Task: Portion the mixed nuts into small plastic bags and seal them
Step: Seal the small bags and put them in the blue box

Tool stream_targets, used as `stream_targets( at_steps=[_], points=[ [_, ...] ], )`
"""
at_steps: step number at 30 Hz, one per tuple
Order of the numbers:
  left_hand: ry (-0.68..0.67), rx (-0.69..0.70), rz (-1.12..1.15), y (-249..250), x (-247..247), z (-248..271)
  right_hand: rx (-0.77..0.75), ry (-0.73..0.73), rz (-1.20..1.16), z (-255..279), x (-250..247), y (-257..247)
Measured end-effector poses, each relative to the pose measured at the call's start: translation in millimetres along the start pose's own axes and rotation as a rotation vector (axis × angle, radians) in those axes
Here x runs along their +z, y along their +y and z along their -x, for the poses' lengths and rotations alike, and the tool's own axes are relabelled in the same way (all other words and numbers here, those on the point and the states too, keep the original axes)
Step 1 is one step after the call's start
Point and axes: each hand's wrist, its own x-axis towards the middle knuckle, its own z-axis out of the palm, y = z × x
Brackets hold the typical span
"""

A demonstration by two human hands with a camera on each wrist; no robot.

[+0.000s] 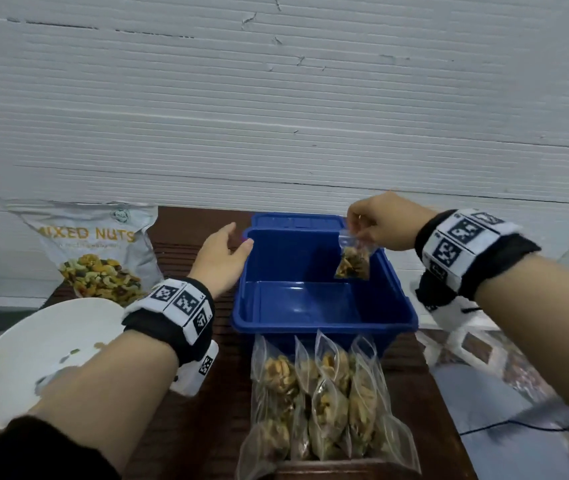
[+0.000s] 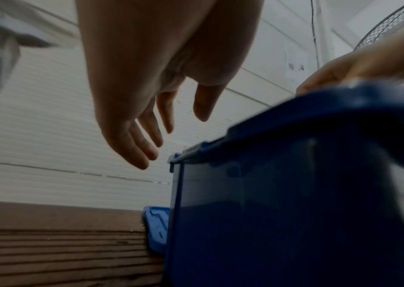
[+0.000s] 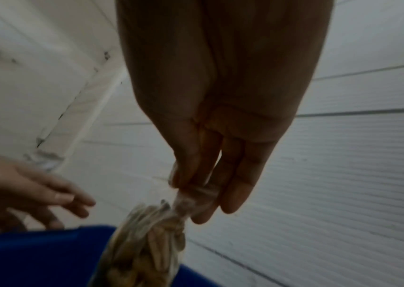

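Note:
My right hand pinches the top of a small clear bag of mixed nuts, which hangs over the right side of the blue plastic bin. In the right wrist view the same bag of nuts dangles from my fingertips above the bin's rim. My left hand hovers open at the bin's left rim, holding nothing; its fingers are straight and spread beside the bin's wall. Several filled bags lie in front of the bin.
A large "MIXED NUTS" pouch stands at the back left. A white bowl with a few nuts sits at the front left, partly under my left forearm. A blue lid lies behind the bin. White panelling backs the brown table.

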Motion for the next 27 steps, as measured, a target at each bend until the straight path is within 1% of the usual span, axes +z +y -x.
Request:
stream_targets(
  at_steps=[3, 7, 10, 14, 16, 18, 20, 22, 25, 27],
  points=[
    [-0.060, 0.027, -0.031, -9, 10, -11, 0.005, -0.111, 0.121, -28, 19, 6],
    [-0.034, 0.081, -0.061, -19, 18, -16, 0.017, -0.260, 0.224, -56, 37, 13],
    [-0.027, 0.085, -0.065, -21, 18, -19, 0.019, -0.316, 0.292, -70, 42, 17],
    [-0.023, 0.095, -0.087, -22, 18, -20, 0.022, -0.362, 0.275, -83, 44, 23],
    [-0.027, 0.092, -0.085, -22, 18, -21, 0.005, -0.358, 0.303, -86, 46, 22],
    [-0.035, 0.090, -0.082, -23, 17, -21, -0.016, -0.295, 0.380, -87, 52, 19],
    [-0.041, 0.086, -0.073, -23, 17, -20, -0.005, -0.257, 0.496, -85, 57, 16],
    [-0.046, 0.077, -0.059, -24, 17, -19, 0.017, -0.249, 0.574, -85, 61, 16],
    [-0.047, 0.072, -0.052, -24, 17, -19, -0.014, -0.207, 0.631, -83, 66, 19],
    [-0.050, 0.065, -0.048, -24, 17, -19, -0.014, -0.179, 0.627, -81, 66, 19]
  ],
)
